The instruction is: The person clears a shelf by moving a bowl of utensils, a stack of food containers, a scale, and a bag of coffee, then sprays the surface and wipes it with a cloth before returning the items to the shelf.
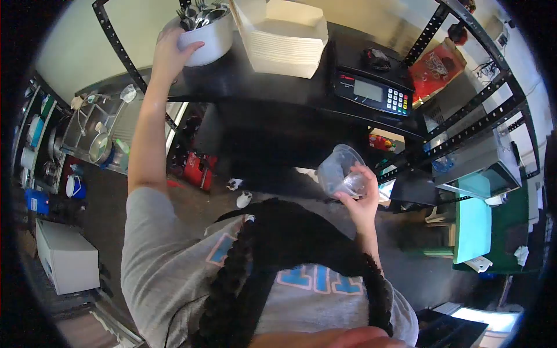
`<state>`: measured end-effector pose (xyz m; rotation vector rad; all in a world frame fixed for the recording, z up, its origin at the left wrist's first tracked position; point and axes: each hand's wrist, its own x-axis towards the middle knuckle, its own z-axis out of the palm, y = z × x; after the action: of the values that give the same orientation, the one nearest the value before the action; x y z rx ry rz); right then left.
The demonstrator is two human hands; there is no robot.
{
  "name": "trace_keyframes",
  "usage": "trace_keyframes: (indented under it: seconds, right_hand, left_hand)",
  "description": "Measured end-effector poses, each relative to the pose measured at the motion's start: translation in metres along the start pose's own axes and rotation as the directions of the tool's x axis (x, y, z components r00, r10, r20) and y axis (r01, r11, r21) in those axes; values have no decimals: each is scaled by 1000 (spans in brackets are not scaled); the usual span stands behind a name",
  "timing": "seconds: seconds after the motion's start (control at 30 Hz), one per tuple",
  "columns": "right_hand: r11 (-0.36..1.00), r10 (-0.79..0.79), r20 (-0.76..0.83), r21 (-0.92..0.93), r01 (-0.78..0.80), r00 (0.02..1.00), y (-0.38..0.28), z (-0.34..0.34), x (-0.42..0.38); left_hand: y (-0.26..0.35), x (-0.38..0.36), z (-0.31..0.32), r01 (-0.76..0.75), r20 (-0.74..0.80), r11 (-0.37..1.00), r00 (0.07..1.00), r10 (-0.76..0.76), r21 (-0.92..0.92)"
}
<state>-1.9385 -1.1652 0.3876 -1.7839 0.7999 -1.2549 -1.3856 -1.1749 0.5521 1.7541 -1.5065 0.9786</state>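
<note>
On the black shelf [278,87] our left hand [171,52] grips a white utensil cup [206,37] while our right hand [361,200] holds a clear plastic container [339,171].

Bare black shelf top [255,87] open in front of stacked white trays [287,37]; white cutlery tub [206,35] blocks left, black digital scale [374,90] right, perforated uprights [116,43] flank.

Left arm — extended fully up and forward, bare from the grey sleeve, elbow near straight. Left hand [169,53]: palm forward, fingers spread and wrapped round the side of a white tub [208,36]. Right arm — bent, forearm raised in front of the chest. Right hand [361,200]: fingers curled, pinching the rim of a clear plastic cup [338,171], thumb on the near side.
</note>
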Motion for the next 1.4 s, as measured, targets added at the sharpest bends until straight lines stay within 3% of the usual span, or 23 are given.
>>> trace_keyframes:
  seconds: [0.07, 0.2, 0.27, 0.3, 0.37, 0.47, 0.53, 0.57, 0.63, 0.67, 0.73, 0.77, 0.87, 0.93, 1.03, 1.33, 1.4]
  right_hand:
    - [1000, -16, 1, 1, 16, 1000, 0, 3, 2]
    - [1000, -16, 12, 21, 16, 1000, -1, 11, 7]
    - [999, -33, 20, 13, 33, 999, -3, 15, 7]
    - [999, -44, 14, 4, 43, 999, -3, 17, 7]
    - [999, -45, 24, 6, 45, 999, 0, 18, 4]
    - [998, -60, 46, 1, 60, 997, 6, 16, -1]
    - [1000, -23, 37, -18, 23, 999, 1, 12, -4]
    - [999, -13, 38, -30, 14, 999, 1, 9, -7]
    - [1000, -4, 28, -18, 5, 1000, 1, 4, -11]
    - [1000, 21, -2, -9, -21, 1000, 3, 2, -15]
    - [997, 8, 68, -82, -3, 998, 6, -2, -17]
    - [998, 48, 38, -30, -47, 998, 0, -2, -19]
    - [984, 169, -5, 62, -169, 986, -6, 3, -20]
    - [999, 18, 59, -48, -15, 998, -3, 2, -20]
    - [994, -64, 80, -83, 70, 995, 0, 4, -19]
    - [999, -19, 100, -37, 22, 995, 7, 19, -25]
    - [999, -12, 91, -40, 15, 996, 5, 21, -25]
  left_hand:
    - [8, -1, -8, 78, 29, 992, 997, -75, -97]
    - [18, -4, -14, 69, 23, 996, 997, -68, -50]
    - [35, -5, -17, -79, -271, 996, 959, 84, 29]
    - [48, -5, -21, -112, -338, 994, 936, 99, -19]
    - [87, -11, -23, -119, -333, 993, 937, 107, -15]
    - [132, -22, -9, -387, -254, 908, 905, 341, -159]
    - [135, -22, 2, -402, -296, 915, 876, 381, -13]
    - [127, -18, -1, -389, -298, 921, 879, 372, 3]
    - [106, -6, -9, -12, -470, 999, 882, 34, 50]
    - [96, -4, -12, -8, -473, 998, 880, 36, 61]
    - [69, -7, -15, 204, -227, 967, 959, -167, 151]
    - [50, -4, -9, 130, -207, 991, 971, -118, 45]
    - [34, -4, -7, 169, -149, 984, 976, -158, 63]
    - [29, -5, -16, 185, -105, 982, 978, -181, 34]
    - [21, -6, -30, 210, -64, 978, 976, -209, 5]
    - [22, -10, -34, 268, -9, 963, 963, -268, 2]
    - [63, -6, -48, 124, -392, 960, 920, -17, 251]
